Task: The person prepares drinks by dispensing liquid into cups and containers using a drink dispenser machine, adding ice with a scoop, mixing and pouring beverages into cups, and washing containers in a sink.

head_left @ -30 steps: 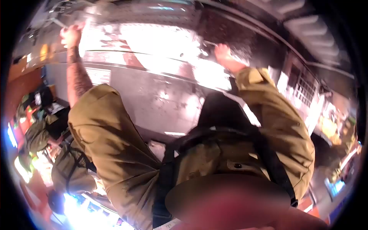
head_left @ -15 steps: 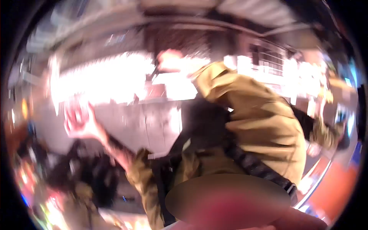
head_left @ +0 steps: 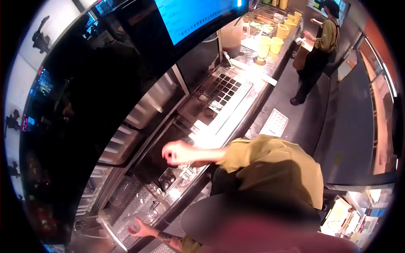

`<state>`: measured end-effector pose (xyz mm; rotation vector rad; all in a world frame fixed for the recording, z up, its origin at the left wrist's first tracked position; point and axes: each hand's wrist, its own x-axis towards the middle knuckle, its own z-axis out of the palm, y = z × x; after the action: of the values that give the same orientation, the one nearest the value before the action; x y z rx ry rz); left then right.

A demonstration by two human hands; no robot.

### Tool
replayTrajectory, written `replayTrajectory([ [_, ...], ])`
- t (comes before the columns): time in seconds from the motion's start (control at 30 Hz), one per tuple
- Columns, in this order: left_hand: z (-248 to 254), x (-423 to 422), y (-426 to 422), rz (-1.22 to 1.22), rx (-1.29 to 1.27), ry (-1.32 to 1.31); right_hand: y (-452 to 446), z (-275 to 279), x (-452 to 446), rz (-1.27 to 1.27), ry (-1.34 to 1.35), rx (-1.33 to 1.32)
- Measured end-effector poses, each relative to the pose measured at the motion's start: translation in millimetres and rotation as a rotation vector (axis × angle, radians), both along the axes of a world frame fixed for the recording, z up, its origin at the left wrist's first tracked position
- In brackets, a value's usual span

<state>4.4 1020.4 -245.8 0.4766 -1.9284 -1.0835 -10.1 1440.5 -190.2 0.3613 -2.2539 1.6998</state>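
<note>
My right hand (head_left: 179,153) hangs over the metal counter (head_left: 225,120), fingers bent and a gap showing between thumb and fingers; I see nothing in it. Beneath it lie a dark recess and small metal fittings (head_left: 186,172). My left hand (head_left: 141,229), on a tattooed forearm, is low in the view beside a perforated metal drain surface (head_left: 134,198). Its thumb and fingers stand apart in a curve, and I make out nothing held. Just past the right hand, a black square grid (head_left: 226,88) is set into the counter.
A lit blue screen (head_left: 198,19) hangs above the counter. Yellow cups (head_left: 276,45) stand at its far end, near a large clear jug (head_left: 232,40). A co-worker (head_left: 322,46) stands in the aisle with a brown paper bag (head_left: 301,57). Shelves (head_left: 375,118) line the right side.
The view has swung sharply from a blurred bright area to the counter and aisle. Both hands now appear over the counter, the left one lower in the view than before.
</note>
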Motion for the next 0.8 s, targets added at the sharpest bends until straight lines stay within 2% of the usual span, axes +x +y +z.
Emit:
replayTrajectory([
  [0.03, -3.7, -0.9, -0.5, -0.019, 0.014, 0.0, 29.5, 21.0, -9.0, -0.235, 0.344, 0.007],
  [0.07, -8.1, -2.5, -5.1, -0.045, -0.005, 0.023, 62.8, 99.6, 23.6, -0.38, 0.299, -0.152],
  [0.1, -13.7, -3.6, -9.8, -0.055, 0.01, 0.034, 102.0, 128.9, 13.6, -0.495, 0.747, -0.161],
  [0.17, -10.8, -5.5, -13.4, -0.083, 0.04, 0.045, 162.6, 170.4, 17.3, -0.67, 0.863, -0.122],
  [0.23, -3.8, -4.5, -9.3, -0.071, 0.049, 0.03, 199.0, 210.2, 12.5, -0.835, 0.896, 0.071],
  [0.3, 2.5, -3.6, -5.9, -0.022, 0.016, -0.025, 216.6, 227.5, -3.2, -0.893, 0.861, 0.149],
  [0.37, 9.1, -0.2, 3.1, -0.026, 0.004, -0.013, 225.8, 216.1, -12.9, -0.983, 0.694, 0.289],
  [0.43, 12.8, -2.0, 7.0, -0.019, -0.009, -0.011, 225.5, 194.7, -4.1, -1.029, 0.691, 0.275],
  [0.5, 9.5, -0.1, 4.2, 0.006, -0.027, -0.036, 229.4, 166.8, 8.5, -1.002, 0.604, 0.087],
  [0.6, 3.5, -2.3, -0.3, 0.0, -0.004, -0.009, 234.2, 135.1, 37.8, -1.058, 0.52, 0.03],
  [0.7, -4.1, -2.4, -9.5, 0.051, -0.118, -0.052, 251.4, 125.5, 75.4, -1.04, 0.382, 0.0],
  [0.77, 0.5, 0.2, 2.0, 0.026, -0.041, -0.062, 273.5, 124.2, 90.2, -1.045, 0.477, -0.049],
  [0.8, 2.2, 0.1, 5.2, 0.027, -0.033, -0.062, 279.8, 133.9, 104.1, -1.118, 0.387, -0.008],
])
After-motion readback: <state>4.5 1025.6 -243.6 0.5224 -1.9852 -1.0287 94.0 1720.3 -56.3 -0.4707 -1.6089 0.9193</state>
